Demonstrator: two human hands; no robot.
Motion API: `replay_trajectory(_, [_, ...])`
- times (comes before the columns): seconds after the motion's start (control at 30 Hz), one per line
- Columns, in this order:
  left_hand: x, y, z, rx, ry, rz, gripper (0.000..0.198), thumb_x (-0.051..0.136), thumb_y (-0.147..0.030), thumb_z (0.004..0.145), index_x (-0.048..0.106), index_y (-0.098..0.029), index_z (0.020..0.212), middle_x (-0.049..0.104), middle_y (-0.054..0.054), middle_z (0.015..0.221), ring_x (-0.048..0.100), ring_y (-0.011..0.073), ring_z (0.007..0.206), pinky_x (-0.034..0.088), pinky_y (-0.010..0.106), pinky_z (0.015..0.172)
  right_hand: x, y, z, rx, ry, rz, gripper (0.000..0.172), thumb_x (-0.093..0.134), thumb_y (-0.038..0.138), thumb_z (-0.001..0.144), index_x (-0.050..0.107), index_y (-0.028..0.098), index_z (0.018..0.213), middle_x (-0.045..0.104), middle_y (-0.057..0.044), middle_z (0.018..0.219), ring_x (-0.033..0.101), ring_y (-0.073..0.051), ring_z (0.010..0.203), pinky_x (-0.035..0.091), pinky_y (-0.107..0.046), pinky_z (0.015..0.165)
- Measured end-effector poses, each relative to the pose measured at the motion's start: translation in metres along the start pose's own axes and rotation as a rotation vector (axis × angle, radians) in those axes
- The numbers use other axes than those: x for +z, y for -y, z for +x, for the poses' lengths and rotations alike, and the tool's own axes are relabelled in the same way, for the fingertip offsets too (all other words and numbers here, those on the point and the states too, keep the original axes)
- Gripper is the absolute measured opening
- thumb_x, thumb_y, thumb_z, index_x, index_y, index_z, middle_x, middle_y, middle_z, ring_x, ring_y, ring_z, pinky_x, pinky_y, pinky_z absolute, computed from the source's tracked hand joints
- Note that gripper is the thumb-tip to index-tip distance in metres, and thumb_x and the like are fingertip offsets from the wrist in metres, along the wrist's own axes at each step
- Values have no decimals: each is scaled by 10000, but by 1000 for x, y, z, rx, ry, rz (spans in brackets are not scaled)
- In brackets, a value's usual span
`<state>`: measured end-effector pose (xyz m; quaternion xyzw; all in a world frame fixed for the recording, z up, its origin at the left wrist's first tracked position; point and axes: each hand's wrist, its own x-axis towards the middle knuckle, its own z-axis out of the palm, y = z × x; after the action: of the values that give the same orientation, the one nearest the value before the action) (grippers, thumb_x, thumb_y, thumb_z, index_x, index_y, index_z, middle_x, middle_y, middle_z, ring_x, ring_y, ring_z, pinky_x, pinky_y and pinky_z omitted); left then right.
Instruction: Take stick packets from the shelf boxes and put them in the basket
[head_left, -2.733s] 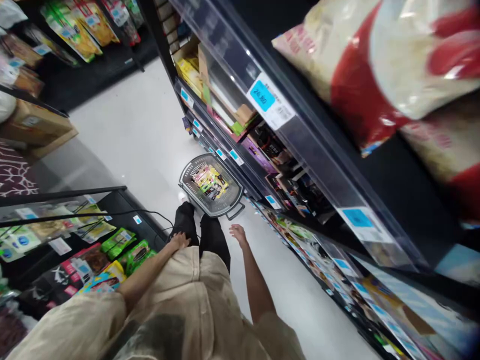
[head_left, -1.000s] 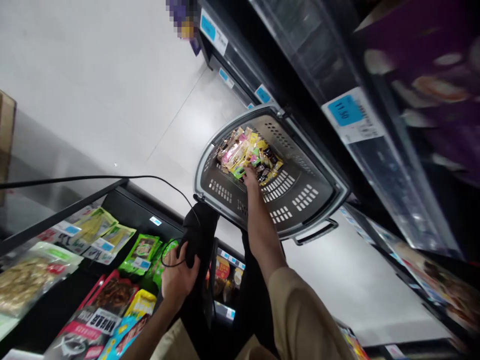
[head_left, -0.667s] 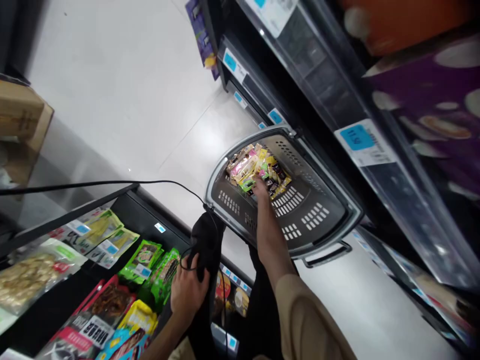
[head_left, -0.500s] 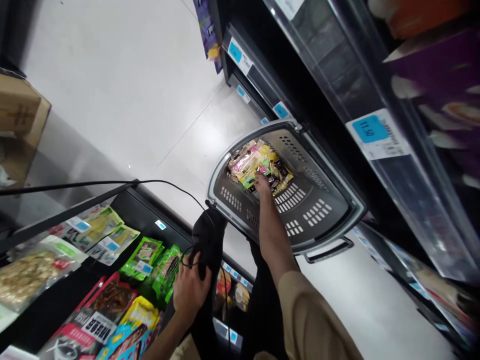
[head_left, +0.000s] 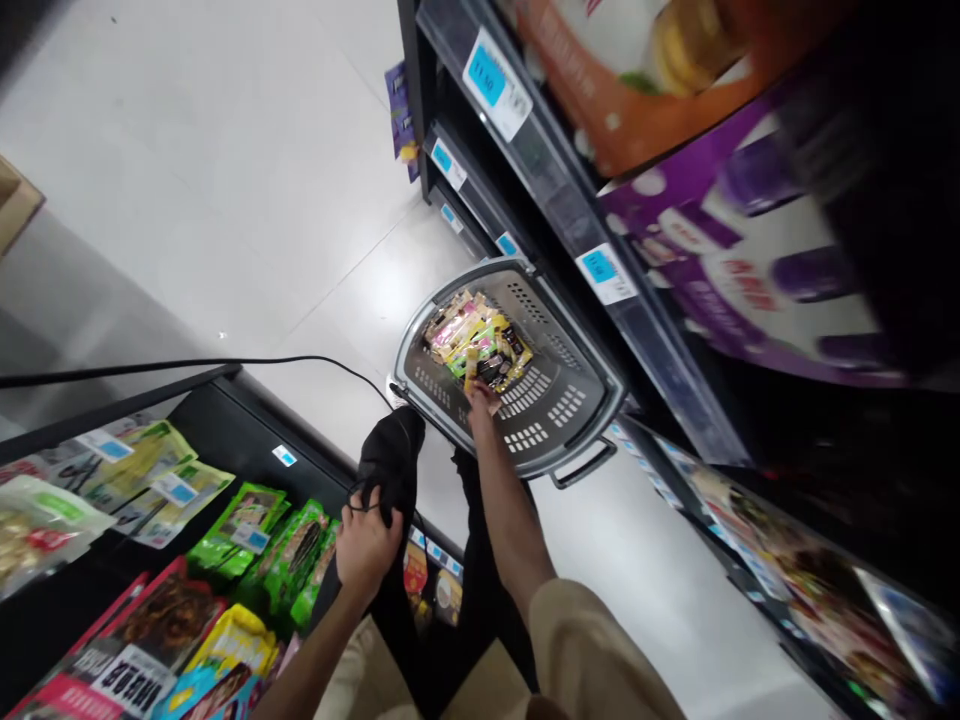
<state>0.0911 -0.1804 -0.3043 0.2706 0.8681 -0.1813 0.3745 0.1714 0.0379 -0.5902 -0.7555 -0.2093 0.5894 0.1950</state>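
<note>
My right hand (head_left: pixel 484 393) reaches into a grey shopping basket (head_left: pixel 581 430) on the floor. Its fingers are closed on a small yellow packet (head_left: pixel 471 362), held at the near side of the snacks. Colourful snack packets (head_left: pixel 480 335) lie in a pile at the basket's far left end, in pink, green, yellow and black wrappers. On my bent knee, in black trousers, rests my left hand (head_left: pixel 367 540) with its fingers spread over the cloth. A thin black cable (head_left: pixel 330 360) runs down beside that knee.
Black shelves (head_left: pixel 525 165) with price tags and a purple carton (head_left: pixel 720 240) rise close on the right. Bagged snacks, among them green packets (head_left: pixel 292 555), fill a low shelf at lower left. A cardboard box (head_left: pixel 16 205) stands at the far left on the pale floor.
My right hand has drawn back slightly from the pile, and a small yellow packet now shows in its fingers. The view has shifted, bringing more right-hand shelving in. My left hand stays on the knee.
</note>
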Motion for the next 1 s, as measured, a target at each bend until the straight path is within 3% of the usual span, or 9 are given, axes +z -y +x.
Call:
replay_trajectory(0.17, [12, -8, -18, 11, 18, 1, 570, 391, -380, 1009, 616, -90, 1445, 603, 254, 1319, 613, 379, 1117, 527, 475, 864, -56, 32, -85, 56, 103, 32, 237, 758, 230, 715, 542, 260, 807, 694, 17, 813, 717, -192, 918, 627, -370, 867])
replay_trajectory(0.27, [17, -8, -33, 19, 66, -26, 604, 358, -357, 1007, 556, -86, 1509, 576, 284, 1399, 597, 391, 1196, 511, 500, 919, -95, 71, -144, 73, 248, 21, 269, 757, 193, 643, 558, 258, 811, 697, 31, 803, 707, -168, 801, 626, -311, 750])
replay_trajectory(0.37, [9, -9, -55, 66, 107, -53, 629, 437, -260, 945, 521, -81, 1542, 520, 310, 1513, 555, 396, 1339, 454, 513, 1049, -130, 114, -205, 56, 379, 17, 359, 739, 135, 533, 610, 258, 844, 725, 23, 835, 689, -162, 738, 590, -281, 646])
replay_trajectory(0.47, [-22, -12, -82, 188, 205, -141, 568, 522, -198, 855, 674, -84, 1390, 596, 309, 1454, 571, 414, 1358, 439, 526, 1076, -156, 150, -260, 42, 484, 73, 474, 751, 113, 480, 652, 274, 915, 761, 8, 963, 681, -154, 744, 561, -270, 640])
replay_trajectory(0.6, [-90, -14, -120, 400, 301, -336, 357, 491, -216, 879, 815, -162, 1019, 782, 220, 1096, 745, 351, 1068, 537, 436, 920, -175, 187, -322, 19, 633, 85, 574, 783, 129, 471, 694, 304, 1010, 775, -12, 1128, 683, -153, 759, 502, -239, 622])
replay_trajectory(0.7, [-142, -18, -146, 591, 112, -641, 367, 438, -284, 927, 800, -221, 917, 801, 124, 915, 765, 293, 906, 558, 382, 863, -178, 213, -367, -109, 732, 54, 536, 771, 140, 487, 717, 303, 995, 786, -21, 1076, 684, -162, 742, 471, -235, 602])
replay_trajectory(0.8, [-184, -27, -168, 693, -94, -972, 411, 441, -456, 962, 789, -250, 1034, 815, 90, 1038, 757, 294, 1007, 567, 388, 960, -179, 233, -410, -253, 792, 37, 479, 794, 180, 478, 738, 303, 937, 792, -15, 956, 714, -211, 751, 512, -290, 639])
replay_trajectory(0.9, [-208, -37, -185, 738, -176, -1178, 499, 534, -618, 899, 785, -233, 1094, 806, 111, 1134, 740, 325, 1100, 564, 424, 1024, -185, 246, -441, -410, 815, 25, 426, 844, 270, 488, 762, 306, 905, 789, -22, 881, 747, -284, 808, 571, -395, 749])
replay_trajectory(1.0, [-217, -45, -198, 763, -185, -1301, 583, 614, -716, 828, 798, -207, 1046, 804, 142, 1109, 749, 340, 1049, 586, 457, 989, -196, 248, -458, -524, 758, 47, 380, 850, 310, 510, 783, 297, 884, 785, -41, 866, 755, -314, 839, 584, -440, 814])
